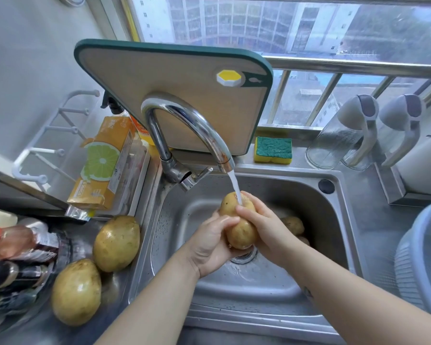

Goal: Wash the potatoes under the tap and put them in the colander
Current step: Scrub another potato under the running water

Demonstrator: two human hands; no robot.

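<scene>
The person's got one potato (239, 227) right under the tap (192, 125), over the sink (296, 195). Left hand (209, 242) cups it from below, right hand (266, 227) curls its fingers over the top. Two spare potatoes (116, 242) sit on the counter (112, 290) at left, and the colander (423, 257) is off to the right.

Bright daylight from the window (284, 23), glare on the tap (189, 118) (soft shadows), wide-angle bending, blurred edges
</scene>
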